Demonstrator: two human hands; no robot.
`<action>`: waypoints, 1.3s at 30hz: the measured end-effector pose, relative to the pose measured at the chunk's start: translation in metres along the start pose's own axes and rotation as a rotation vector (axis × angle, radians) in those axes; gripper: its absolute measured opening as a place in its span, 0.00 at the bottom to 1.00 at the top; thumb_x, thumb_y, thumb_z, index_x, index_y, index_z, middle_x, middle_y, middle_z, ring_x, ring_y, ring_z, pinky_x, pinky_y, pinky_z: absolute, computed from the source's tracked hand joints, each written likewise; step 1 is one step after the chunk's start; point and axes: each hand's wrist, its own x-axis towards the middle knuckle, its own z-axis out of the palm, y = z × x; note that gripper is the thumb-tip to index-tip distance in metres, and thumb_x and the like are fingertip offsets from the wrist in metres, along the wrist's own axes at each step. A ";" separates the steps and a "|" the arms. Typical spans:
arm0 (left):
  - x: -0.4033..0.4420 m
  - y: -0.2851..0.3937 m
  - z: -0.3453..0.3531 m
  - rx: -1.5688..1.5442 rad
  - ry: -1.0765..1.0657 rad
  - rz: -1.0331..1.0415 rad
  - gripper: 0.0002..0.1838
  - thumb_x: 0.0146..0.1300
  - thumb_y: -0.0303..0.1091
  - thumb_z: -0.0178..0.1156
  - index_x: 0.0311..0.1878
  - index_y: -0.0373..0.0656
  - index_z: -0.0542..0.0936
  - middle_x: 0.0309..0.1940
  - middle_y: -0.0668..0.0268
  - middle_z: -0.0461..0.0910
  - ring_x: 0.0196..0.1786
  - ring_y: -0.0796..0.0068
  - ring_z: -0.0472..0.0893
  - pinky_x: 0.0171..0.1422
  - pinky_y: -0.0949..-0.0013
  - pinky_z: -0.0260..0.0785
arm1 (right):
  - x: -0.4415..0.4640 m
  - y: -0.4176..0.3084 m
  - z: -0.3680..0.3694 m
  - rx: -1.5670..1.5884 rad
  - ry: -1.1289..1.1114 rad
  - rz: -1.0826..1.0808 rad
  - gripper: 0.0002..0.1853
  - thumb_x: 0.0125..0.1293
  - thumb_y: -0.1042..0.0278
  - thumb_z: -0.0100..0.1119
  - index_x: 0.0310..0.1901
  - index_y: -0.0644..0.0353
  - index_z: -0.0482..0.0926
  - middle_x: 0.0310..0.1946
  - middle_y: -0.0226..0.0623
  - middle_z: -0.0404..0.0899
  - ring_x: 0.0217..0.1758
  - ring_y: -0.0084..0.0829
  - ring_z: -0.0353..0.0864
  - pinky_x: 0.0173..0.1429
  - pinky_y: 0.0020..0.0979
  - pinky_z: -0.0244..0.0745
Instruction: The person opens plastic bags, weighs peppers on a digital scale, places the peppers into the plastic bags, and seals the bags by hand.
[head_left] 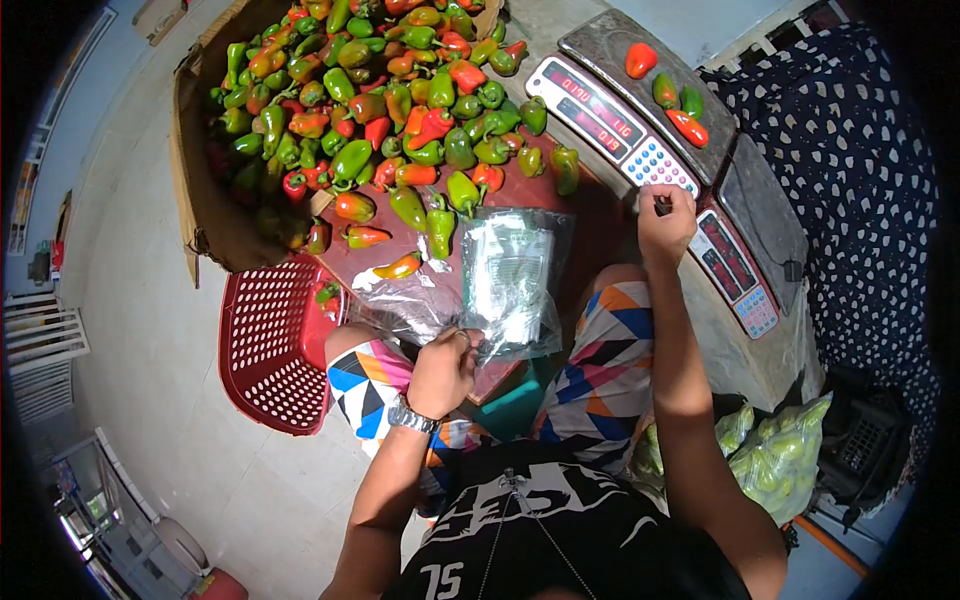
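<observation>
My left hand (446, 371) has its fingers closed on the lower edge of a clear plastic bag (510, 275), which lies on the red table (588, 240). My right hand (667, 222) is raised at the near edge of a digital scale (615, 120), its fingers curled by the keypad; what they hold, if anything, is too small to tell. Several red and green peppers (668, 93) rest on the scale's dark plate. A large heap of peppers (350, 160) fills a cardboard box (190, 165) and spills onto the table beside the bag.
A dark red perforated basket (270, 345) stands on the floor left of the table. A second scale display (727, 255) is right of my right hand. Bags of green produce (782, 455) sit at the lower right, beside a black crate (865, 440). Dark patterned cloth (850, 180) hangs at the right.
</observation>
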 end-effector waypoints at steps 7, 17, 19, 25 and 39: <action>0.000 -0.007 0.004 0.017 0.021 0.056 0.14 0.57 0.15 0.62 0.47 0.34 0.85 0.42 0.49 0.85 0.46 0.44 0.86 0.51 0.53 0.79 | 0.025 0.008 0.000 -0.058 0.066 0.047 0.12 0.59 0.67 0.74 0.42 0.60 0.83 0.38 0.42 0.81 0.40 0.42 0.80 0.48 0.42 0.76; -0.001 -0.012 0.004 0.024 0.080 0.107 0.14 0.60 0.17 0.64 0.50 0.35 0.85 0.37 0.50 0.84 0.37 0.48 0.85 0.42 0.58 0.77 | 0.127 0.070 0.005 -0.409 -0.138 0.096 0.28 0.57 0.48 0.79 0.53 0.60 0.86 0.47 0.47 0.87 0.54 0.51 0.84 0.64 0.48 0.76; -0.001 -0.013 0.006 0.019 0.074 0.103 0.14 0.60 0.17 0.64 0.50 0.35 0.85 0.38 0.50 0.84 0.37 0.47 0.86 0.42 0.57 0.77 | 0.113 0.050 -0.007 -0.351 -0.056 0.000 0.21 0.55 0.55 0.82 0.42 0.61 0.84 0.39 0.43 0.84 0.46 0.46 0.84 0.55 0.45 0.78; -0.003 -0.012 0.004 0.051 0.071 0.097 0.12 0.60 0.17 0.63 0.48 0.34 0.84 0.39 0.50 0.84 0.39 0.45 0.86 0.44 0.54 0.78 | 0.044 -0.017 -0.002 0.049 -0.085 0.020 0.20 0.54 0.69 0.76 0.43 0.60 0.75 0.38 0.39 0.82 0.42 0.32 0.83 0.53 0.35 0.79; -0.001 -0.007 0.003 -0.001 0.058 0.090 0.16 0.58 0.15 0.60 0.50 0.34 0.85 0.40 0.48 0.84 0.41 0.43 0.86 0.46 0.53 0.79 | 0.015 -0.226 0.220 0.089 -0.861 -0.087 0.35 0.68 0.50 0.65 0.70 0.61 0.68 0.66 0.59 0.74 0.71 0.58 0.75 0.72 0.50 0.73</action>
